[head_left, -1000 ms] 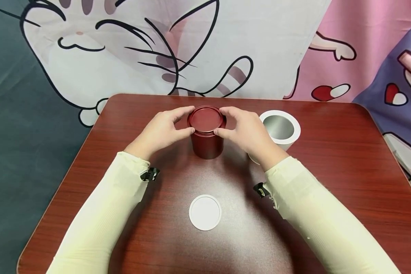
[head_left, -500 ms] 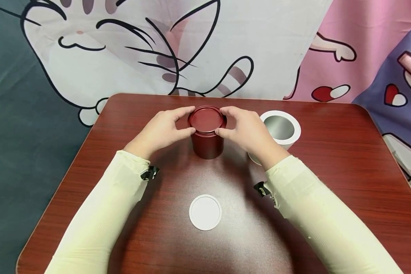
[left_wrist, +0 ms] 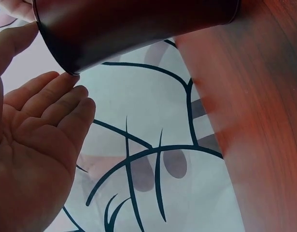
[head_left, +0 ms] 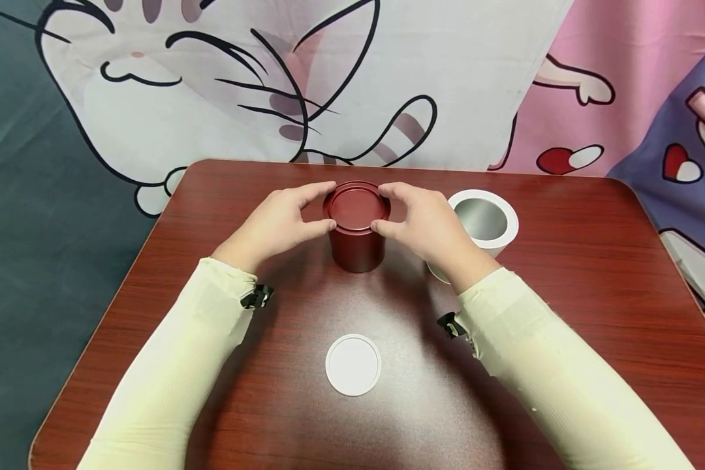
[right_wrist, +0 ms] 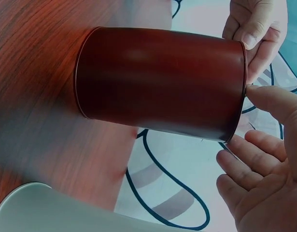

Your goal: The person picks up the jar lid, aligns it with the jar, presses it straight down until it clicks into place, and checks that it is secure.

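A dark red cylindrical canister [head_left: 357, 251] stands upright near the back of the table, its round lid [head_left: 355, 207] on top. From the left, my left hand [head_left: 279, 222] holds the lid's rim between thumb and fingertips. My right hand [head_left: 429, 228] holds the opposite side of that rim in the same way. Seen from the right wrist, the canister's side [right_wrist: 160, 82] is smooth, with my thumb [right_wrist: 274, 101] right at the rim edge. In the left wrist view, the fingers [left_wrist: 51, 104] reach along the rim, palm facing the canister.
A white cup [head_left: 508, 225] with a thick rim and grey inside stands behind my right wrist, partly hidden. A flat white disc [head_left: 353, 365] lies on the reddish wooden table [head_left: 570, 274] in front of the canister. A cat-print cloth [head_left: 476, 78] hangs behind the table's back edge.
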Demonstrator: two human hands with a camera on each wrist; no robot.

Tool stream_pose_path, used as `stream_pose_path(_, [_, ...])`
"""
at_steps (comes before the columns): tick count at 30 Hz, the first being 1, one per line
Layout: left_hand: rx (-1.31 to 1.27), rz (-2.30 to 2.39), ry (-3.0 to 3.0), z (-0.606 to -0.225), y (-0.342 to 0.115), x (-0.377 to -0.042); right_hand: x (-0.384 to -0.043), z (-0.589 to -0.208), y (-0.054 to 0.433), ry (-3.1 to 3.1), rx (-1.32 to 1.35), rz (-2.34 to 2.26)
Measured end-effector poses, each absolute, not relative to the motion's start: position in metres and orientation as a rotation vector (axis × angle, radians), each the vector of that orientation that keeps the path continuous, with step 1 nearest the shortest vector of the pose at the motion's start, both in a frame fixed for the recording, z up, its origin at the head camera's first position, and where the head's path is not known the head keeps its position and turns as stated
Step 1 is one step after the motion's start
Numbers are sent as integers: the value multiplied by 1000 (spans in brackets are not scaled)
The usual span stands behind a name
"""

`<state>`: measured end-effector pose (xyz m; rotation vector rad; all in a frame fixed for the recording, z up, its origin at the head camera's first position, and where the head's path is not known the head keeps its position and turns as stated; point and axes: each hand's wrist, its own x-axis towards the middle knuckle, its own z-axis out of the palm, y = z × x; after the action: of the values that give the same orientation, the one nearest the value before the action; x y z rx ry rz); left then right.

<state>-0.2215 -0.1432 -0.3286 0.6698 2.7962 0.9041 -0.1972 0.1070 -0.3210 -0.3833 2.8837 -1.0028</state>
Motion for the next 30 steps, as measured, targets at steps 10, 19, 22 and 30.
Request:
stream_pose_path(10, [689, 936, 2785, -329, -144, -223, -199, -323, 104, 2892, -396, -1004])
stream_pose_path(19, [703, 995, 2759, -331, -144, -224, -200, -322, 102, 2882, -385, -1021])
stream_pose_path(22, [706, 1007, 2761, -332, -144, -225, -200, -323, 102, 2872, -367, -1033])
stream_pose_path(30, [705, 1011, 2760, -333, -144, -224, -201, -323, 102, 2866, -374, -1044])
